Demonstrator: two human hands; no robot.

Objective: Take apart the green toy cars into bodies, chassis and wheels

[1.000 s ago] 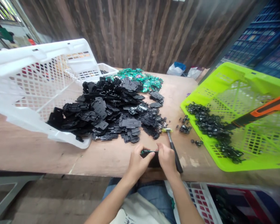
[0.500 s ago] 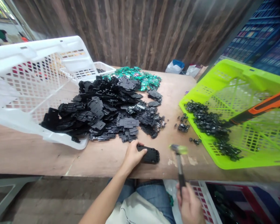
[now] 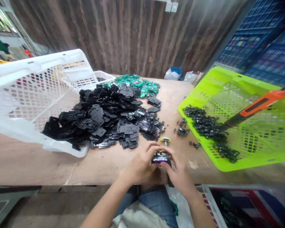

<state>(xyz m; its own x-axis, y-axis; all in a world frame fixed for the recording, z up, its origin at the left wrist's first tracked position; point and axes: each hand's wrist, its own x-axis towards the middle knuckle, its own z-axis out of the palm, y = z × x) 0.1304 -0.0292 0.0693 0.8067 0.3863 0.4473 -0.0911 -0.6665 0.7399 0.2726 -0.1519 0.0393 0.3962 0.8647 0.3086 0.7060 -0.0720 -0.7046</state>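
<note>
The person's left hand (image 3: 142,163) and right hand (image 3: 179,169) are curled closed around a small shiny part (image 3: 159,158), thumbs and fingers pinching its ends. It sits above the table's near edge (image 3: 104,175), beside a hammer (image 3: 165,140) partly hidden by the right hand.

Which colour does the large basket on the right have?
The basket is bright yellow-green, best seen in head view.

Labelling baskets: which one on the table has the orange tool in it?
The lime-green basket, right: the orange tool slants up from small black parts there. The large white basket and small white basket, both left, show none.
</note>
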